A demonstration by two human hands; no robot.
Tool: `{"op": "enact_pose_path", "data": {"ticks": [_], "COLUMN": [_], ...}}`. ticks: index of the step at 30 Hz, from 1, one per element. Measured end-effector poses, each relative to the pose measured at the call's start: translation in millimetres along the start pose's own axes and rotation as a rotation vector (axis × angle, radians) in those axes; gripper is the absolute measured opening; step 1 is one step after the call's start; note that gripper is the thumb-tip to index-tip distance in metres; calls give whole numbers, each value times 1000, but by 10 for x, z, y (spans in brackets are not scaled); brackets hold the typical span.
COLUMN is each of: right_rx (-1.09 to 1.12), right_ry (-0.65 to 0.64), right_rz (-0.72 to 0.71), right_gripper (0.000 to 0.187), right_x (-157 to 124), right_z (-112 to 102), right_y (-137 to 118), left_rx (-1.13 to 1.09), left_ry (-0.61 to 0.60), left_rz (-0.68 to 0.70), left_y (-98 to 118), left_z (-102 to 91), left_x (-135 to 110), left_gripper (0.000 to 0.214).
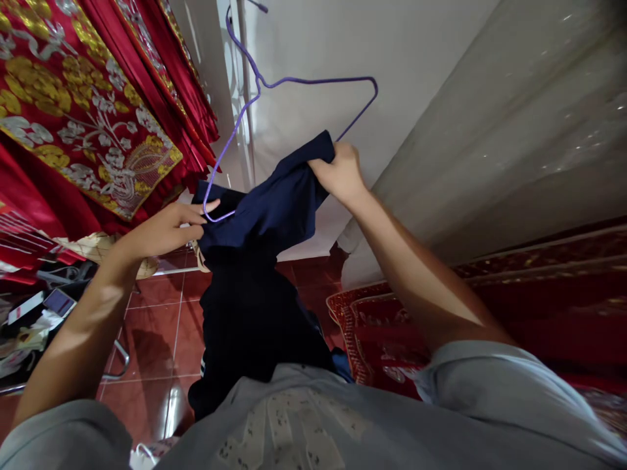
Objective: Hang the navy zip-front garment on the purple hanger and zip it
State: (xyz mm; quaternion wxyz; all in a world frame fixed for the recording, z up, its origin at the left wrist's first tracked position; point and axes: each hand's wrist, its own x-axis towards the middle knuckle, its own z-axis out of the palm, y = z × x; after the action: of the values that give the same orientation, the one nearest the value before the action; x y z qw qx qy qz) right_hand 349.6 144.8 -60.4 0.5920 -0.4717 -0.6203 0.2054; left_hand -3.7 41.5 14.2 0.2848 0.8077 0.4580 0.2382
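Note:
A purple wire hanger [294, 81] hangs in front of a white wall, its hook up near the top. A dark navy garment [264, 274] is draped over the hanger's lower bar and falls down toward my chest. My right hand [340, 173] is closed on the garment's upper edge at the hanger's right side. My left hand [169, 228] pinches the hanger's left corner and the cloth beside it.
Red and gold embroidered fabric [73, 91] hangs at the left. A red patterned rug [392, 326] lies on the red tiled floor [157, 326] at the right. Clutter with a phone [59, 301] sits at the far left. A pale curtain [514, 130] hangs on the right.

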Motion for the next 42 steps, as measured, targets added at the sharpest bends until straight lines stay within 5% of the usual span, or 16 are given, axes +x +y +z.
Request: {"op": "enact_pose_path", "data": {"ticks": [3,5,9,12,16,19,25,29,33,34,39,42], "right_rx": [-44,-56,5,-7,-24,-21,3,-13,-58,-71,-48,62], "right_ry": [7,1,-45,-110,-258,-244,-228,-204,-247,-224,175,217], "right_rz": [-12,0,17,3,-91,-112,-66,-74,-115,-140,-197,-79], "right_gripper": [45,46,47,41,31,31,30,27,13,2,77,55], "right_x": [9,2,-123,-321,-506,-478,-335,-325,-359,-371,-285,-56], "right_z": [-7,1,118,262,304,183,6,90,127,90,-362,-645], "right_y": [-43,-78,-205,-405,-607,-578,-476,-453,-442,-457,-479,-358], "left_rx": [35,103,160,79,-56,-74,-204,-344,-46,31,177,194], "left_ry": [-369,-224,286,458,516,579,597,628,636,627,620,559], "left_rz": [12,54,276,395,408,351,222,176,279,281,272,326], "left_y": [15,-37,-82,20,111,-35,-408,-309,-138,-123,-183,-248], "left_z": [-15,-67,-112,-33,52,28,121,242,245,216,-81,-286], "left_x": [-66,-69,77,376,872,1111,1155,1168,1163,1155,1156,1222], "left_gripper": [31,34,31,24,21,25,14,28,35,35,32,28]}}
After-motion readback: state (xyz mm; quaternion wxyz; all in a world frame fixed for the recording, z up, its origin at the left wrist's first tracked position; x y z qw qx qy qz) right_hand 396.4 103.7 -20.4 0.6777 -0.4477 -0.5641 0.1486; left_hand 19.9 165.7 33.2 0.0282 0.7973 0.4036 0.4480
